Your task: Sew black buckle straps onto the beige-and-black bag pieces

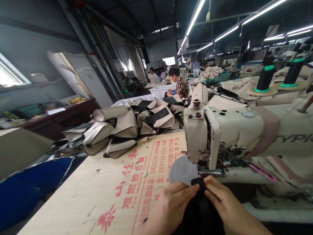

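My left hand (pixel 171 204) and my right hand (pixel 222 199) both pinch a piece of black fabric (pixel 201 209), one on each side of its folded upper end. The fabric hangs down toward the bottom edge of the view, where its lower part runs out of sight. Just beyond my fingertips is the needle area of a cream sewing machine (pixel 202 140). A round grey plate (pixel 183 169) lies at the machine's left, close to my left hand. Whether the fabric touches the presser foot, I cannot tell.
Printed plywood (pixel 117 182) forms the table surface. Beige bags with black trim (pixel 124 124) are heaped at its far side. Black thread spools (pixel 265 78) stand behind the machine, and pink scissors or snips (pixel 261 171) lie on it. A blue bin (pixel 31 192) is at left; a person (pixel 181 85) sits beyond.
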Demonstrator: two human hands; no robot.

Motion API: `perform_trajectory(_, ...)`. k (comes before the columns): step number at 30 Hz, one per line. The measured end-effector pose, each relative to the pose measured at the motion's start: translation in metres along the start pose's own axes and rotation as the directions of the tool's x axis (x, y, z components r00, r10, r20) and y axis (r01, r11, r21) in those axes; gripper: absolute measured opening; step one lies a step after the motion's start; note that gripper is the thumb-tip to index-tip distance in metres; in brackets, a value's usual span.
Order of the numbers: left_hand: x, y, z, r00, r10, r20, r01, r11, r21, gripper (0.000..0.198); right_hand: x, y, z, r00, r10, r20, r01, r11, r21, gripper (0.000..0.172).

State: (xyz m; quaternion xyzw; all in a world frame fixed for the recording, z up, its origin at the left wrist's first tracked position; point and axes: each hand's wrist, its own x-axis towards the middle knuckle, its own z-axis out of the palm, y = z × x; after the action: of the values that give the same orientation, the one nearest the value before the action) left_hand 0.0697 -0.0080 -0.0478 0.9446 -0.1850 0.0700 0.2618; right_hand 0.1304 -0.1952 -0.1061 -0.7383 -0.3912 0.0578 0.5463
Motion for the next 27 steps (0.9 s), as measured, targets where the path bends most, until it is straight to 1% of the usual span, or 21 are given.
perform_trajectory(3, 0.002, 0.001, 0.002, 0.999, 0.005, 0.052, -0.009, 0.998, 0.069, 0.033, -0.004, 0.009, 0.008, 0.998, 0.005, -0.065, -0.006, 1.0, -0.009, 0.015)
perform_trajectory(5, 0.007, 0.005, 0.0, 0.996, -0.005, 0.09, -0.001, 0.998, 0.065, 0.033, -0.007, 0.014, 0.012, 0.993, -0.027, -0.115, 0.021, 0.998, -0.051, 0.016)
perform_trajectory(7, 0.011, 0.011, -0.003, 0.993, -0.005, 0.118, 0.002, 1.0, 0.025, 0.032, -0.01, 0.017, 0.014, 0.983, -0.099, -0.156, 0.079, 0.988, -0.132, 0.017)
perform_trajectory(9, 0.015, 0.015, -0.005, 0.99, -0.012, 0.137, 0.012, 1.0, 0.006, 0.031, -0.013, 0.018, 0.012, 0.961, -0.182, -0.209, 0.131, 0.963, -0.235, 0.013)
perform_trajectory(10, 0.016, 0.016, -0.006, 0.99, -0.02, 0.143, 0.019, 1.0, 0.011, 0.031, -0.014, 0.018, 0.01, 0.947, -0.212, -0.242, 0.138, 0.948, -0.288, 0.01)
perform_trajectory(11, 0.017, 0.017, -0.006, 0.989, -0.031, 0.146, 0.029, 0.999, 0.02, 0.031, -0.015, 0.018, 0.007, 0.938, -0.23, -0.261, 0.133, 0.931, -0.34, 0.012)
perform_trajectory(12, 0.017, 0.017, -0.005, 0.988, -0.044, 0.151, 0.04, 0.999, 0.03, 0.03, -0.015, 0.017, 0.004, 0.939, -0.237, -0.25, 0.128, 0.914, -0.384, 0.019)
perform_trajectory(14, 0.016, 0.016, -0.004, 0.985, -0.065, 0.162, 0.06, 0.997, 0.038, 0.029, -0.013, 0.014, -0.001, 0.964, -0.224, -0.147, 0.144, 0.895, -0.422, 0.029)
perform_trajectory(16, 0.016, 0.016, -0.002, 0.982, -0.091, 0.167, 0.086, 0.996, 0.032, 0.029, -0.009, 0.012, -0.005, 0.982, -0.19, -0.022, 0.166, 0.904, -0.393, 0.03)
perform_trajectory(17, 0.016, 0.017, -0.002, 0.98, -0.103, 0.171, 0.1, 0.995, 0.027, 0.029, -0.007, 0.011, -0.006, 0.985, -0.172, 0.013, 0.165, 0.918, -0.361, 0.028)
perform_trajectory(22, 0.023, 0.017, -0.001, 0.971, -0.142, 0.195, 0.142, 0.99, 0.013, 0.024, 0.002, 0.004, -0.011, 0.998, -0.056, 0.019, 0.058, 0.978, -0.2, 0.019)
perform_trajectory(24, 0.026, 0.017, -0.001, 0.97, -0.136, 0.201, 0.143, 0.99, -0.019, 0.022, 0.003, 0.001, -0.013, 1.0, -0.006, 0.002, 0.006, 0.995, -0.098, 0.017)
perform_trajectory(27, 0.029, 0.015, -0.001, 0.971, -0.121, 0.208, 0.139, 0.987, -0.075, 0.02, 0.002, -0.003, -0.013, 0.999, 0.049, 0.014, -0.05, 0.997, 0.066, 0.016)
